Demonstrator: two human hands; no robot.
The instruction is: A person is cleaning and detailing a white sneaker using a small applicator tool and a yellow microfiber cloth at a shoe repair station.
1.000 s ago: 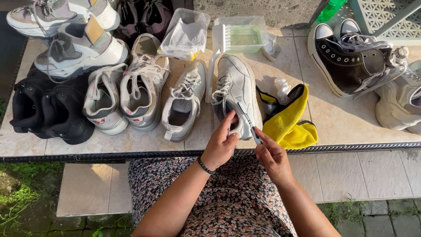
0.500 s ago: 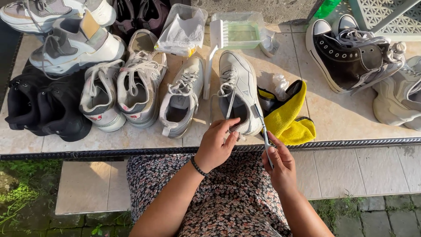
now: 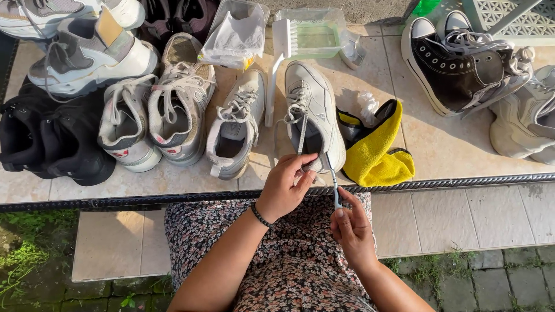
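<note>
Head camera looks steeply down — table close below.

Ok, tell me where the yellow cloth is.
In the head view, the yellow cloth lies at the table's front edge, right of the white shoe, just above the right hand.

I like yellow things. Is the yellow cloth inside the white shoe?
No, the yellow cloth lies on the tiled table just beside the white shoe, not in it.

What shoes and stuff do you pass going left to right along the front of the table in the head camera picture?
Black shoes → grey-and-white sneaker with red trim → beige laced sneaker → light grey sneaker → white sneaker → yellow cloth → black high-top sneaker → cream shoe.
</note>
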